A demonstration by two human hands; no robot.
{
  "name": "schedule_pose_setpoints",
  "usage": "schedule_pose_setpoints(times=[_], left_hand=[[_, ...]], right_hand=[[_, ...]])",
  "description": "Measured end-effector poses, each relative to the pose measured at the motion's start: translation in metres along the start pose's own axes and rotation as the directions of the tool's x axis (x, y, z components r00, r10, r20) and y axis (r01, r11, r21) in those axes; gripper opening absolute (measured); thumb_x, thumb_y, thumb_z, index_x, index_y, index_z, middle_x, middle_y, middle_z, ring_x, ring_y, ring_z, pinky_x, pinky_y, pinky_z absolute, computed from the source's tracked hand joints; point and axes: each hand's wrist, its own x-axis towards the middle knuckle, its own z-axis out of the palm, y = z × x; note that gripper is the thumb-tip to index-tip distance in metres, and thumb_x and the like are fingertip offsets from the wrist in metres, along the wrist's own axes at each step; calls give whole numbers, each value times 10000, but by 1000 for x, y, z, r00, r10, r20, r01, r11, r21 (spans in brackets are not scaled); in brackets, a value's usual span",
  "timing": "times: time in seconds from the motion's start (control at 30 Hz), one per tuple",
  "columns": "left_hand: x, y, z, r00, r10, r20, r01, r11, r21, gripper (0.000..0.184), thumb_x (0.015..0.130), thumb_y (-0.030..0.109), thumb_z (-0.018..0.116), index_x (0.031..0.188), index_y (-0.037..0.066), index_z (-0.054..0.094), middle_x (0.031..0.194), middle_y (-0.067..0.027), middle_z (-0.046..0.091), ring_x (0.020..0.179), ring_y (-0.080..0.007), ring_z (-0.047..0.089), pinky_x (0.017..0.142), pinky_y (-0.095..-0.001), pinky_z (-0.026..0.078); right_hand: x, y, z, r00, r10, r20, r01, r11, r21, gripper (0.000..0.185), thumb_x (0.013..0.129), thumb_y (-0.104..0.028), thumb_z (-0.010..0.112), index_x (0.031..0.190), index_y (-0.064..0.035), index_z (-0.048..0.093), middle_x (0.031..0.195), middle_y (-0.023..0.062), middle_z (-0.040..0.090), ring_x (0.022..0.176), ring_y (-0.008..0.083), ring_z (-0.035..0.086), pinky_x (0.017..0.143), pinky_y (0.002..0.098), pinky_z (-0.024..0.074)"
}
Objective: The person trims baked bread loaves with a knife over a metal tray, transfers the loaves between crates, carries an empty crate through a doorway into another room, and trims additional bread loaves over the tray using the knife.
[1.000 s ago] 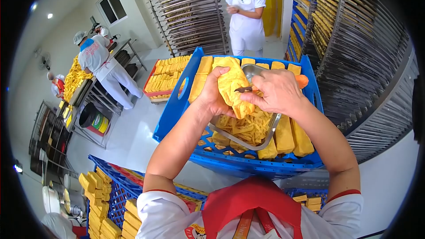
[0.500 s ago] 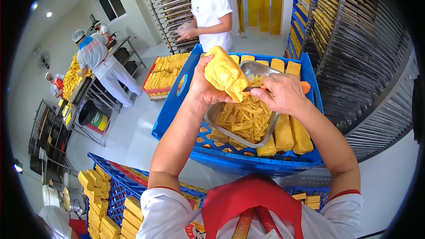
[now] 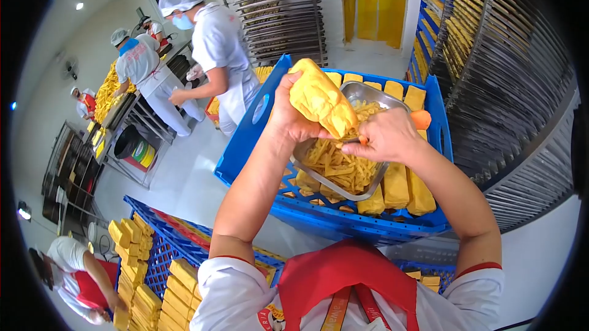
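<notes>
My left hand [image 3: 291, 113] is wrapped round a yellow loaf [image 3: 319, 98], holding it tilted above a metal pan. In my right hand [image 3: 388, 134] is a knife [image 3: 421, 120] with an orange handle, its blade mostly hidden at the loaf's lower end. Thin yellow strips [image 3: 340, 166] fill much of the metal pan [image 3: 367, 195] below both hands. The pan rests on rows of yellow loaves [image 3: 396, 185] inside a blue crate [image 3: 356, 228].
A co-worker [image 3: 218, 49] stands just beyond the crate's left side. More loaves [image 3: 138, 282] are stacked in a crate at lower left, where another person [image 3: 76, 269] leans in. Metal racks [image 3: 509, 85] rise at the right; a work table [image 3: 132, 107] stands farther left.
The knife hand has shifted down and slightly left along the loaf's end. The co-worker behind the crate has moved left and turned; another person has leaned into view at lower left.
</notes>
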Motion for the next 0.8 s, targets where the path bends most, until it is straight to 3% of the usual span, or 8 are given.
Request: schedule_pose_setpoints(times=[0.2, 0.27, 0.3, 0.33, 0.4, 0.6, 0.67, 0.8], left_hand=[[-31, 23, -11, 989, 145, 8, -145, 989, -14, 630, 848, 475, 547, 1335, 76, 520, 1321, -182, 559, 1149, -384, 584, 862, -622, 508], [-43, 23, -19, 899, 429, -85, -374, 855, 359, 590, 851, 371, 586, 1346, 66, 492, 1304, -185, 565, 1143, -372, 590, 915, -533, 521], [-52, 24, -26, 799, 544, -258, -342, 763, 548, 625, 842, 261, 611, 1406, 88, 408, 1294, -172, 564, 1148, -369, 587, 965, -465, 507], [-63, 20, -28, 643, 733, -222, -277, 493, 825, 873, 773, 339, 680, 1507, 120, 261, 1339, -225, 491, 1170, -402, 564, 1022, -448, 465], [-91, 14, -28, 410, 827, -384, 523, 132, 842, 1189, 637, 430, 754, 1567, 152, 67, 1432, -284, 348, 1209, -449, 532, 1036, -438, 448], [-99, -49, -20, 422, 733, -534, 835, -85, 543, 1113, 592, 514, 752, 1548, 324, 214, 1543, -209, 243, 1249, -467, 485, 1001, -538, 431], [-88, -64, -31, 485, 721, -495, 872, -355, 338, 1092, 619, 544, 734, 1551, 325, 208, 1547, -212, 239, 1275, -476, 442, 973, -618, 388], [-77, -56, -32, 453, 580, -677, 891, -277, 359, 1103, 650, 511, 747, 1565, 284, 175, 1570, -186, 198, 1309, -451, 403, 992, -651, 339]], right_hand=[[-11, 3, -6, 994, 8, 105, -2, 998, -56, 480, 765, -554, 687, 757, -74, 710, 713, 140, 683, 704, 322, 678, 629, 427, 522], [-17, 8, -2, 994, 24, 106, -19, 999, -48, 460, 744, -521, 717, 790, -63, 707, 766, 149, 691, 750, 324, 680, 667, 427, 527], [-20, 12, 0, 991, 79, 105, -74, 996, -50, 449, 723, -487, 748, 823, -52, 705, 818, 158, 698, 795, 326, 682, 704, 427, 532], [-22, 16, 1, 993, 45, 111, -41, 998, -39, 449, 723, -487, 748, 823, -52, 705, 818, 158, 698, 795, 326, 682, 704, 427, 532], [-25, 24, 1, 925, 236, 297, -235, 971, -40, 432, 679, -432, 787, 828, -34, 708, 856, 176, 696, 846, 330, 679, 748, 428, 532], [-42, 57, -6, 898, 284, 336, -254, 958, -129, 399, 620, -356, 810, 780, -4, 710, 820, 192, 696, 810, 360, 684, 752, 431, 544], [-48, 59, -11, 891, 285, 353, -246, 957, -152, 379, 616, -333, 809, 743, 7, 701, 807, 208, 691, 799, 375, 682, 751, 437, 545], [-67, 62, -5, 912, 253, 323, -236, 967, -92, 371, 623, -306, 810, 755, 16, 681, 814, 232, 674, 821, 395, 669, 754, 453, 530]])
